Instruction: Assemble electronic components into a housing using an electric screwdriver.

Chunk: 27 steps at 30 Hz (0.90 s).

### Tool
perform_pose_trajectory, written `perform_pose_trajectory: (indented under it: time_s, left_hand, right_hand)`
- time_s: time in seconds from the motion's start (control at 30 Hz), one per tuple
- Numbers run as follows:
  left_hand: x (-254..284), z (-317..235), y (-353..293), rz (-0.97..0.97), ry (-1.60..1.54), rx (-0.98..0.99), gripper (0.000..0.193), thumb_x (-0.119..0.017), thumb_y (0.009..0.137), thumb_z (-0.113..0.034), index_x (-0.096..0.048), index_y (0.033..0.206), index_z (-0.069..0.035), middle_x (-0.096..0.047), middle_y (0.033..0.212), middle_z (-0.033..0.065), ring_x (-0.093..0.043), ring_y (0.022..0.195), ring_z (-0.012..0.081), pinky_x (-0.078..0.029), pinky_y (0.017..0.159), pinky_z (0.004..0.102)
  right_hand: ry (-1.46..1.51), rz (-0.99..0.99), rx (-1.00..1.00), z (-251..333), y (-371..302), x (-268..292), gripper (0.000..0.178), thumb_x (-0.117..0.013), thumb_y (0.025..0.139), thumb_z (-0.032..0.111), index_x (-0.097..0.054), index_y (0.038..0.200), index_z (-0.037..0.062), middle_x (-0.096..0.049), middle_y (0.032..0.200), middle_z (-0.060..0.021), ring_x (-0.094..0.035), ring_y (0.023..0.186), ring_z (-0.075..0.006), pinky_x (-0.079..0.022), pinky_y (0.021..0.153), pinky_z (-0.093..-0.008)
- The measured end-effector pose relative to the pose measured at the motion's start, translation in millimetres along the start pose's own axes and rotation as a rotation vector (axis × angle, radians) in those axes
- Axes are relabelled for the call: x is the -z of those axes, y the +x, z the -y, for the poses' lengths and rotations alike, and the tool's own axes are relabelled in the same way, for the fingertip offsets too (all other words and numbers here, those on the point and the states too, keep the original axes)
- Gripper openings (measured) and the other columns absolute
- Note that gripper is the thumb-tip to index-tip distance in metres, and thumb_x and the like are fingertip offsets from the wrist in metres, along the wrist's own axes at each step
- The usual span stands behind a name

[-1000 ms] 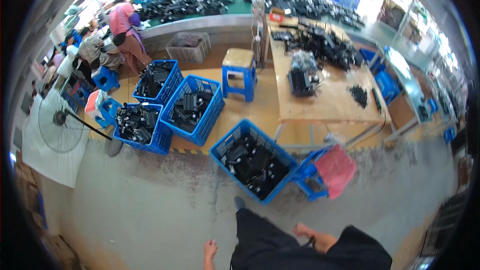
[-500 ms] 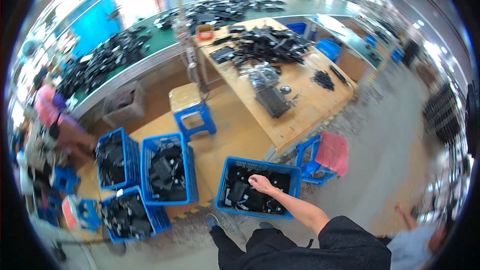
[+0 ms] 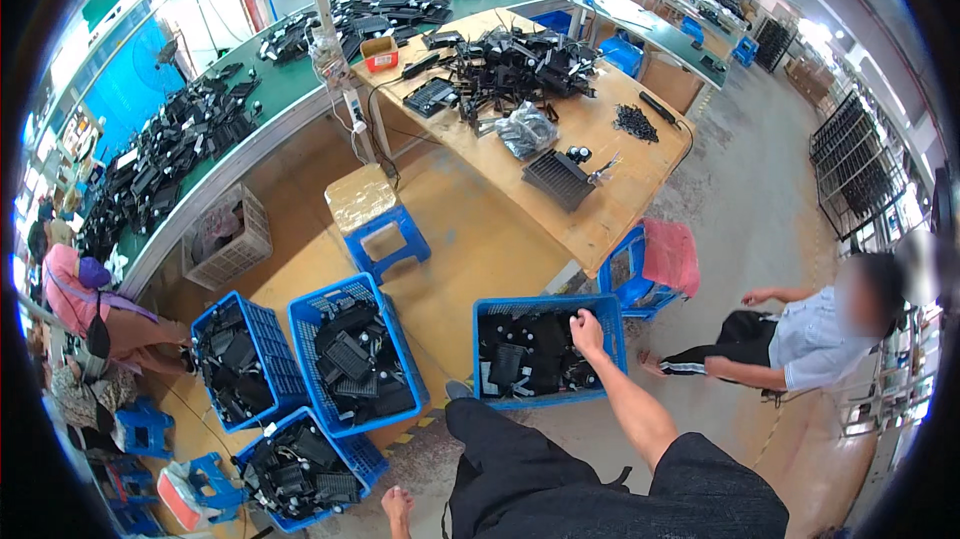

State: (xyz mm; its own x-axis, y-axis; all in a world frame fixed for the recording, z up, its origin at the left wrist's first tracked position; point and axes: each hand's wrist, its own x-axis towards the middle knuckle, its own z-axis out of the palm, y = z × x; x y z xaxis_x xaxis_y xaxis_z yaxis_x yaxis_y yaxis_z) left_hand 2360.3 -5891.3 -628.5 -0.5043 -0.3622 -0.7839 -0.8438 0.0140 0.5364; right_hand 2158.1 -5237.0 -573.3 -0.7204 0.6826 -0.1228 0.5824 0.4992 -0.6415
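Note:
My right hand (image 3: 588, 332) hangs over the right part of a blue plastic crate (image 3: 550, 403), with its fingers curled in and nothing visible in them. Black plastic parts (image 3: 508, 363) with small pale pieces fill that crate. Low in the picture my left hand (image 3: 398, 504) shows only in part, its fingers loosely apart and holding nothing that I can see. Nearest to it is another blue crate (image 3: 362, 461) of black parts. My body hides some of the floor between the hands.
Two more filled blue crates (image 3: 405, 364) stand to the left, by a blue stool (image 3: 390, 244). Beyond is a wooden table (image 3: 600, 224) heaped with black parts; a green conveyor (image 3: 300, 74) runs behind. A red-topped stool (image 3: 670, 259) and a co-worker (image 3: 820, 329) are at right.
My right hand has shifted toward the right side of the crate. The left hand has come into view at the bottom. The co-worker on the right now shows more fully.

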Motion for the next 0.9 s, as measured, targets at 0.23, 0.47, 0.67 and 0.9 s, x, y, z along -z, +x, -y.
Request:
perform_pose_trajectory:
  time_s: [0.23,0.47,0.67,0.9]
  left_hand:
    - [-25,-43,12,0.247,0.308,-0.266,0.031,-0.053,0.105,-0.020,-0.069,0.092,0.003,-0.069,0.076,0.0112,-0.067,0.060,0.0206,-0.051,0.052,0.0343]
    - [-55,-148,54,0.163,0.278,-0.511,0.026,-0.054,0.107,-0.020,-0.066,0.108,0.003,-0.070,0.085,0.0134,-0.068,0.066,0.0207,-0.052,0.057,0.0354]
    - [-152,-289,136,0.020,0.002,-0.367,0.037,-0.053,0.110,-0.019,-0.061,0.136,0.005,-0.073,0.102,0.0164,-0.069,0.074,0.0217,-0.057,0.066,0.0358]
    - [-321,-582,271,0.334,0.391,-0.414,0.038,-0.056,0.105,-0.032,-0.071,0.108,0.003,-0.068,0.079,0.0095,-0.064,0.069,0.0170,-0.050,0.067,0.0370]
  right_hand:
    - [-0.167,-0.197,0.359,89,77,-20,0.061,-0.069,0.095,0.025,-0.051,0.148,0.0011,-0.055,0.146,-0.0235,-0.048,0.136,-0.0443,-0.040,0.115,-0.0512]
    - [-0.174,-0.267,0.409,153,177,-58,0.062,-0.071,0.094,0.023,-0.051,0.147,-0.0002,-0.055,0.144,-0.0191,-0.049,0.134,-0.0400,-0.040,0.115,-0.0502]
    - [-0.289,-0.220,0.467,235,271,-108,0.062,-0.072,0.091,0.018,-0.050,0.145,-0.0018,-0.051,0.146,-0.0208,-0.044,0.137,-0.0419,-0.035,0.119,-0.0512]
    - [-0.266,0.009,0.419,298,314,-107,0.058,-0.070,0.093,0.018,-0.051,0.144,-0.0025,-0.047,0.148,-0.0243,-0.041,0.139,-0.0452,-0.035,0.118,-0.0540]
